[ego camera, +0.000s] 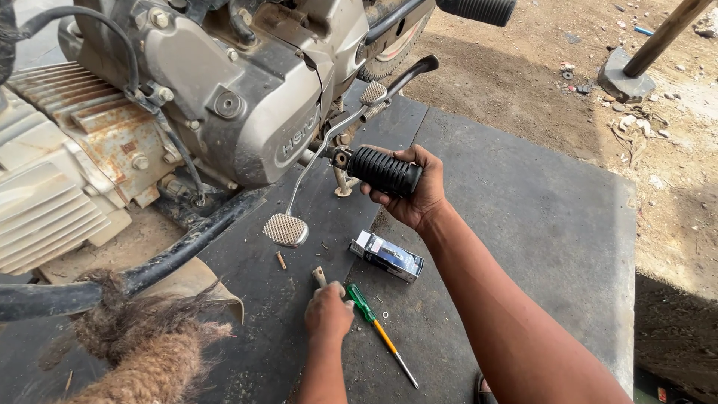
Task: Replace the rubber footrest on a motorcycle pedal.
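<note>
My right hand (pixel 410 196) grips the black ribbed footpeg (pixel 385 171) just right of the engine (pixel 224 90). Below the footpeg, my left hand (pixel 327 310) closes on a small tool (pixel 319 276) beside the green-handled screwdriver (pixel 379 332).

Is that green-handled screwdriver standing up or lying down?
Lying down. The screwdriver rests flat on the dark mat, handle beside the left hand, tip pointing toward the camera. The right hand grips the black footrest.
</note>
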